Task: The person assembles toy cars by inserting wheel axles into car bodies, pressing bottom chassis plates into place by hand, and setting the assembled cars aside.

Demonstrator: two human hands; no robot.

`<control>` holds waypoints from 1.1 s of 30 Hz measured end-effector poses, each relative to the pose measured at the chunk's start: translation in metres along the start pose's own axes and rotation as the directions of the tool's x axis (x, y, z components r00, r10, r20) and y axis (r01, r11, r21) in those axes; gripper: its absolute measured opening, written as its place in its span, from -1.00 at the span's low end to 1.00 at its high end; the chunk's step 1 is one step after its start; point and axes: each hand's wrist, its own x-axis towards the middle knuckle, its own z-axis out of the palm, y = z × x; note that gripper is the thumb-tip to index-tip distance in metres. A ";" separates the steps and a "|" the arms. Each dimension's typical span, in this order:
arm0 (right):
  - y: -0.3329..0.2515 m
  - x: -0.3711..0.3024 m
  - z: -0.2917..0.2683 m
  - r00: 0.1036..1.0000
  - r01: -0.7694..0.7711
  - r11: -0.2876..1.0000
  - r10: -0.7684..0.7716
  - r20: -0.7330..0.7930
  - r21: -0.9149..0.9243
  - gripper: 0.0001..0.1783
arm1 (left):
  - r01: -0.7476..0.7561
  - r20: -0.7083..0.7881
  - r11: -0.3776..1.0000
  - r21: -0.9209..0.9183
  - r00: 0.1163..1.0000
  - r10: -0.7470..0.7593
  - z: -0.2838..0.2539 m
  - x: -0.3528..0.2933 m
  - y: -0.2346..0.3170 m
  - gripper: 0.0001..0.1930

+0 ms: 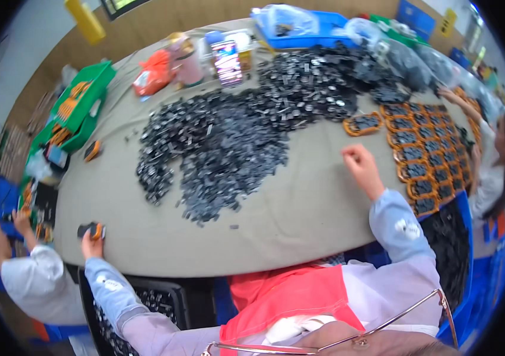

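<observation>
At the left edge of the table, my left hand [92, 245] is closed round a small black-and-orange device casing [90, 229]. My right hand [361, 168] hovers over the cloth on the right, fingers curled together; whatever may be in them is hidden. Just beyond it lies a single orange-rimmed casing with dark inside [362, 124]. To its right, rows of similar orange-and-dark casings [421, 152] lie packed side by side. A large heap of small black parts [234, 148] spreads across the middle of the table, glossy pieces around duller grey ones.
Green crates [89, 98] with orange parts stand at left, near another casing [92, 151]. A phone [227, 64], pink tumbler [188, 66], red bag [153, 73] and blue tray [306, 40] line the back. Co-workers sit left [42, 279] and right [492, 160]. Bins of black parts flank me.
</observation>
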 end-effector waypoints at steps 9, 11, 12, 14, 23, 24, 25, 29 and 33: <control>0.112 0.110 -0.118 0.916 0.380 0.494 -0.319 0.244 -0.782 -0.32 | -0.290 -0.037 0.358 0.887 0.730 0.683 0.109 -0.067 -0.028 -0.76; 0.093 0.102 -0.119 0.953 0.299 0.569 -0.128 0.276 -0.766 -0.37 | -0.515 0.244 0.381 0.768 0.785 0.569 0.195 -0.154 -0.066 -0.86; 0.065 0.094 -0.106 0.939 0.288 0.691 -0.067 0.337 -0.664 -0.39 | -0.384 0.228 0.593 0.707 0.918 0.323 0.224 -0.200 -0.076 -0.90; 0.035 0.065 -0.080 0.886 0.373 0.780 -0.138 0.443 -0.502 -0.39 | -0.429 0.403 0.585 0.688 0.897 0.184 0.262 -0.273 -0.111 -0.94; -0.072 -0.041 0.009 0.708 0.452 0.889 -0.312 0.634 -0.067 -0.31 | -0.868 0.858 0.112 0.483 0.495 0.135 0.341 -0.327 -0.158 -0.88; -0.073 -0.045 0.012 0.703 0.459 0.886 -0.322 0.634 -0.059 -0.31 | -0.871 0.862 0.110 0.479 0.490 0.129 0.342 -0.325 -0.157 -0.88; -0.075 -0.046 0.014 0.707 0.454 0.889 -0.319 0.631 -0.059 -0.31 | -0.867 0.863 0.112 0.486 0.496 0.095 0.344 -0.324 -0.155 -0.87; -0.077 -0.045 0.018 0.668 0.486 0.873 -0.342 0.661 -0.040 -0.29 | -0.859 0.856 0.074 0.507 0.511 0.075 0.347 -0.324 -0.157 -0.87; -0.078 -0.045 0.019 0.653 0.498 0.866 -0.339 0.678 -0.048 -0.28 | -0.749 0.775 0.209 0.629 0.624 -0.098 0.344 -0.336 -0.154 -0.87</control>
